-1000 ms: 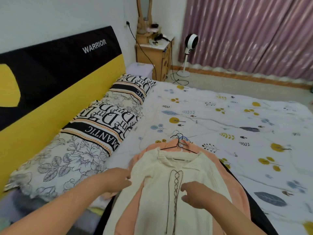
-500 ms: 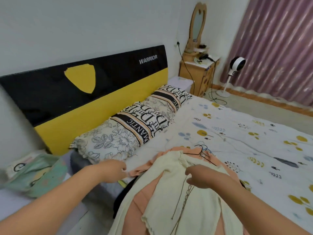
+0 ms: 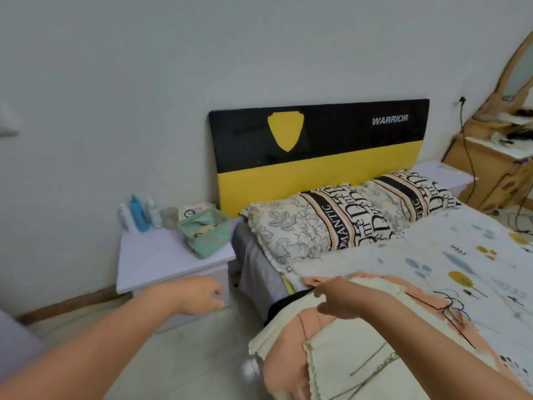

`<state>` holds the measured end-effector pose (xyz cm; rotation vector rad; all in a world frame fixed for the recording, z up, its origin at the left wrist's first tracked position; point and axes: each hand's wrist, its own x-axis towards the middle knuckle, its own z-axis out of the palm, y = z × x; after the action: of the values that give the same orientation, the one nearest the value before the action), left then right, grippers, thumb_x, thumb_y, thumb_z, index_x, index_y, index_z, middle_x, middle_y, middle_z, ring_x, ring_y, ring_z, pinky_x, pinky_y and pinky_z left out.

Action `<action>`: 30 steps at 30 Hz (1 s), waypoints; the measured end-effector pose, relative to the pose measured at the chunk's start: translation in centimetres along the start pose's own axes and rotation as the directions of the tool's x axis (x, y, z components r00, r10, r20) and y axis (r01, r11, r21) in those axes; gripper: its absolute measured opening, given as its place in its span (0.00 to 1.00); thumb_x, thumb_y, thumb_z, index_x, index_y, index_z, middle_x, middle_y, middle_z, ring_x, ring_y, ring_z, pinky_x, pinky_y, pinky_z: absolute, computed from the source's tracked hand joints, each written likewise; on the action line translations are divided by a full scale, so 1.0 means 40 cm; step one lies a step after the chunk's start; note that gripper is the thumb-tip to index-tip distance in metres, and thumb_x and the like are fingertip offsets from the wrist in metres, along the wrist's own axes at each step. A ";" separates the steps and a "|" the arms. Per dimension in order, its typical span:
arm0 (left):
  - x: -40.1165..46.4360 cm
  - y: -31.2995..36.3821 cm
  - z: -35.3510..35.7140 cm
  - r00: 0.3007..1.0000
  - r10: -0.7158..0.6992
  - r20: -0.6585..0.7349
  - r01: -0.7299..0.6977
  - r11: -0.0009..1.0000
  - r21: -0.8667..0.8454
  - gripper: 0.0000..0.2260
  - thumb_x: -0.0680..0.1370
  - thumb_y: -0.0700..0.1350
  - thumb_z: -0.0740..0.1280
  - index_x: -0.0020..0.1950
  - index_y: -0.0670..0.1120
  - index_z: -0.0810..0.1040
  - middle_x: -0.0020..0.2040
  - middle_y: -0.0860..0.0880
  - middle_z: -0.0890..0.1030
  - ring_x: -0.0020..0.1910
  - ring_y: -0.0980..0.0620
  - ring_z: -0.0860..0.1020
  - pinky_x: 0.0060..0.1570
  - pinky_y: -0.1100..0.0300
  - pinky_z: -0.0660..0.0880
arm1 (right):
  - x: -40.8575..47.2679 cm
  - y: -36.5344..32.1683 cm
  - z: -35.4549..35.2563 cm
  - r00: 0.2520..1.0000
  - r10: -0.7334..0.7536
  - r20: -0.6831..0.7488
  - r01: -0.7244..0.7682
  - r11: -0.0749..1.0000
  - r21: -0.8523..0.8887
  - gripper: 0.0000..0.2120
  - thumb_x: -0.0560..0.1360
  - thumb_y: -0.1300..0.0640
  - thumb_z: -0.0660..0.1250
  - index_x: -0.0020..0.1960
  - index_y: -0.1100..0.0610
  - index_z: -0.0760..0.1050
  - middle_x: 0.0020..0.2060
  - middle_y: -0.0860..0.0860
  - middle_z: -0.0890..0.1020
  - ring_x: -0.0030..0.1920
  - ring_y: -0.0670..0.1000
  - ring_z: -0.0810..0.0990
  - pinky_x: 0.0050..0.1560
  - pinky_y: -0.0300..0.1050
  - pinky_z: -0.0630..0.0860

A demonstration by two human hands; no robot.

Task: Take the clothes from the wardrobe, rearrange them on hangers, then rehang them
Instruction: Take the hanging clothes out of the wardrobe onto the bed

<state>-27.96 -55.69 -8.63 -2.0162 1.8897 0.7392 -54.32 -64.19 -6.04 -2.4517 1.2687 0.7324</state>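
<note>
A pile of clothes lies on the near corner of the bed. A cream lace-up sweater (image 3: pixel 360 350) is on top, over a peach garment (image 3: pixel 285 368) and a black garment (image 3: pixel 285 304). Thin wire hangers (image 3: pixel 452 310) stick out at the collars, toward the right. My right hand (image 3: pixel 337 301) hovers just over the cream sweater's upper edge with relaxed fingers and grips nothing. My left hand (image 3: pixel 199 295) is off the bed, in the air in front of the bedside table, with loosely curled fingers and nothing in it.
A pale bedside table (image 3: pixel 173 255) left of the bed carries bottles (image 3: pixel 138 215) and a green pouch (image 3: pixel 204 229). Two patterned pillows (image 3: pixel 340 220) lie against the black and yellow headboard (image 3: pixel 317 157). A wooden dresser (image 3: pixel 496 157) stands at the far right. Tiled floor (image 3: pixel 187 356) lies below.
The view has swung left to the bedside table. My left hand has left the clothes and moved left off the bed. My right hand has let go of the cream sweater.
</note>
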 end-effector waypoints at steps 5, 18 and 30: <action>-0.153 -0.184 0.064 0.991 -0.130 -0.025 0.126 0.986 -0.112 0.19 0.80 0.52 0.57 0.68 0.46 0.69 0.67 0.47 0.73 0.63 0.49 0.72 0.61 0.61 0.67 | 0.057 -0.238 -0.034 0.990 -0.144 0.004 0.143 0.984 -0.105 0.17 0.79 0.55 0.57 0.65 0.61 0.71 0.62 0.58 0.75 0.61 0.58 0.74 0.56 0.47 0.71; -0.726 -0.735 0.292 0.851 -0.525 0.008 0.485 0.781 -0.392 0.17 0.80 0.50 0.57 0.66 0.45 0.70 0.66 0.45 0.72 0.60 0.49 0.71 0.58 0.60 0.67 | 0.116 -1.025 -0.024 0.853 -0.519 0.048 0.519 0.836 -0.177 0.22 0.78 0.51 0.59 0.71 0.53 0.66 0.69 0.53 0.70 0.68 0.54 0.69 0.66 0.44 0.65; -1.106 -0.971 0.496 0.598 -0.781 0.177 0.691 0.392 -0.607 0.18 0.81 0.53 0.56 0.65 0.44 0.71 0.58 0.48 0.75 0.52 0.54 0.72 0.41 0.67 0.66 | 0.129 -1.593 -0.058 0.589 -0.760 0.274 0.803 0.513 -0.303 0.23 0.79 0.51 0.58 0.73 0.52 0.63 0.70 0.52 0.68 0.69 0.52 0.67 0.66 0.43 0.65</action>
<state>6.23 -3.86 -6.59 -3.0187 0.5182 1.0277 1.11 -32.23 -5.80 -2.8284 -0.1772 0.8629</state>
